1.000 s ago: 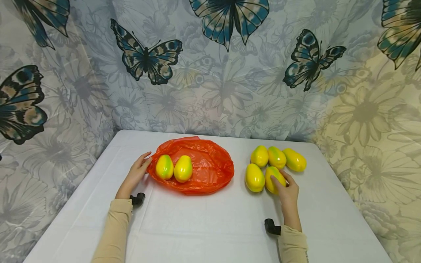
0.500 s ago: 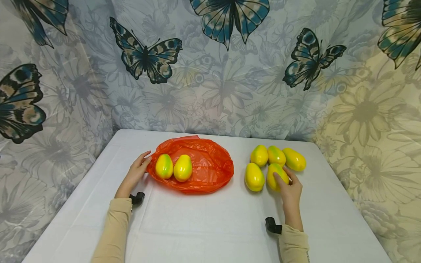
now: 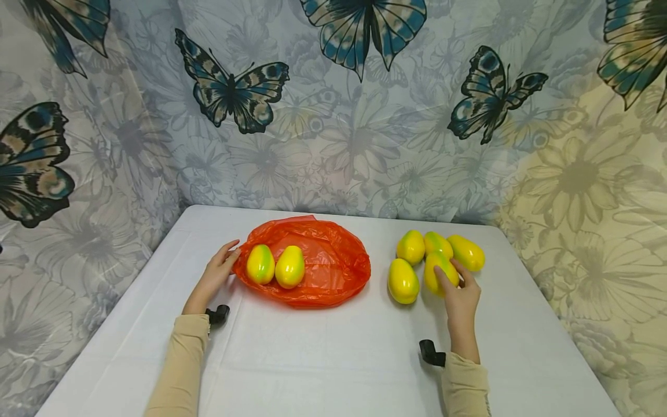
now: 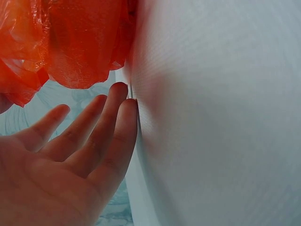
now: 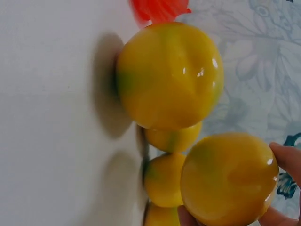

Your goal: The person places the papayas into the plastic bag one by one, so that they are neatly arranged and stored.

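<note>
We are gripping one glossy yellow-green plastic mango [image 3: 440, 272] with our right hand [image 3: 461, 301], fingers curled round it; in the right wrist view it is sitting raised off the white tabletop [image 3: 333, 353]. It is at about three o'clock from the crumpled orange plastic bag [image 3: 323, 266], amid four other yellow mangoes [image 3: 411, 248] lying close together. Our left hand [image 3: 215, 277] is resting at the bag's nine o'clock edge, fingers straight and relaxed, fingertips [image 4: 120, 92] touching the plastic, grasping nothing. Two more mangoes [image 3: 275, 266] are lying side by side inside the bag.
</note>
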The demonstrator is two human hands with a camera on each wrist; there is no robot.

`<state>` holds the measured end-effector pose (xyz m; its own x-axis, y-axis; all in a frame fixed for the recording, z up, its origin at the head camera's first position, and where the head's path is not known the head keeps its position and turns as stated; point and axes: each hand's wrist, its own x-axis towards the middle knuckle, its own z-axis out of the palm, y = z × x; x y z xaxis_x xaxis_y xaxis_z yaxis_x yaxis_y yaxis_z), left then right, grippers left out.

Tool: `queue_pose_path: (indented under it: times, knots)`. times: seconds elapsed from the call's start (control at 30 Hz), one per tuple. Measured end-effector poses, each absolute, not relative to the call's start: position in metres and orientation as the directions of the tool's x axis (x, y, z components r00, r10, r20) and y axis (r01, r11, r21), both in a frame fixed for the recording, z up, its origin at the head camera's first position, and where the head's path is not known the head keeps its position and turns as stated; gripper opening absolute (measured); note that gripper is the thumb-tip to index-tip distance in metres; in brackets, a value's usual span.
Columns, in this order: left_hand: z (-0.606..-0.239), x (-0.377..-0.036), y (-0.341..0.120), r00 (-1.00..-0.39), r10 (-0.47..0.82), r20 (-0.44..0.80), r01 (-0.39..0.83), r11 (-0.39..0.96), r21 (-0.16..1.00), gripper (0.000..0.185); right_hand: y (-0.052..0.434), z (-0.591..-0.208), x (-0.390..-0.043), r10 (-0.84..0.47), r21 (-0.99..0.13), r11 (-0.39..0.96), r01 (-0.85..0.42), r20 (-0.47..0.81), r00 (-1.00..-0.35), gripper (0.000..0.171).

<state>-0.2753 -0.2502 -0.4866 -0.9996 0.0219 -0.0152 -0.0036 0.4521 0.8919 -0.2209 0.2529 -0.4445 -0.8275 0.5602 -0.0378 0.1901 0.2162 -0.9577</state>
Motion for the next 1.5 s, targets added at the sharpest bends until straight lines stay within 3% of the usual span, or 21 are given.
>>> queue_pose_path:
  times: [0.23, 0.47, 0.6, 1.13, 1.5]
  knots:
    - [-0.486, -0.275, -0.250, -1.000, 0.026, -0.011, 0.002, 0.450, 0.893, 0.061, 0.248, -0.440, -0.225, 0.553, -0.963, 0.205, 0.174, -0.033, -0.833, 0.060]
    - [-0.449, -0.254, -0.236, -0.998, 0.043, -0.045, -0.021, 0.436, 0.900, 0.055, 0.241, -0.438, -0.229, 0.534, -0.976, 0.185, 0.112, 0.005, -0.845, 0.058]
    - [-0.446, -0.251, -0.234, -0.998, 0.040, -0.045, -0.023, 0.442, 0.897, 0.055, 0.236, -0.435, -0.231, 0.524, -0.976, 0.194, 0.095, 0.022, -0.851, 0.057]
    - [-0.484, -0.274, -0.250, -0.999, 0.036, -0.019, -0.001, 0.453, 0.892, 0.063, 0.213, -0.427, -0.238, 0.458, -0.986, 0.167, 0.032, 0.049, -0.887, 0.056]
    - [-0.484, -0.272, -0.249, -1.000, 0.026, -0.006, 0.006, 0.433, 0.901, 0.062, 0.196, -0.427, -0.246, 0.408, -0.987, 0.162, 0.014, 0.054, -0.911, 0.055]
